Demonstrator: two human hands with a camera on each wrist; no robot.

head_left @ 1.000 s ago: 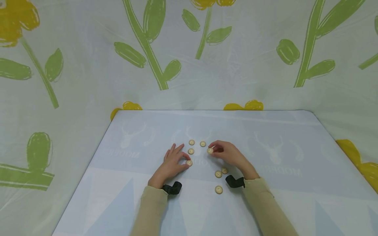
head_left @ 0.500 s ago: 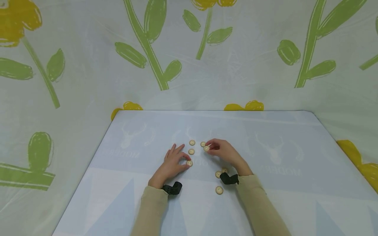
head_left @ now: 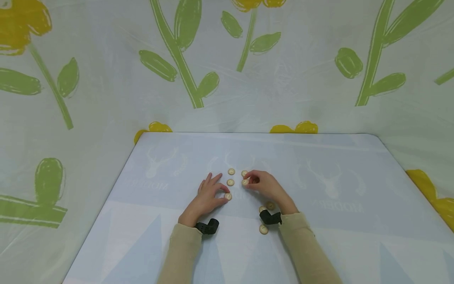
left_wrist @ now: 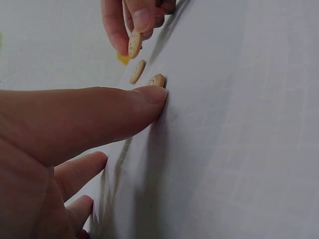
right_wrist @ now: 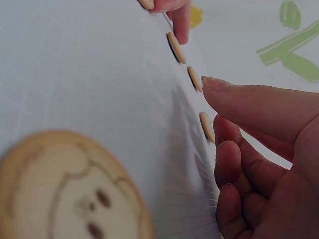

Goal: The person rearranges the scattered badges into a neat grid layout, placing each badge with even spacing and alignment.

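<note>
Small round tan discs, biscuit-like and printed with animal faces, lie on the table. My left hand pinches one disc between thumb and index finger, other fingers spread. In the left wrist view that disc shows just beyond the thumb tip. My right hand pinches another disc, seen also in the left wrist view as a disc under the fingertips. Right behind it sits a disc, partly covered by the fingers. Two more discs, a nearer one and a farther one, lie between the hands.
Near my right wrist lie a disc, another disc partly behind the black wrist camera, and a nearer disc. A close disc fills the right wrist view's corner. The pale table meets a flowered cloth behind.
My right hand has moved left with its disc, now just in front of the far right disc and level with the nearer middle disc. The left hand has stayed put on its disc.
</note>
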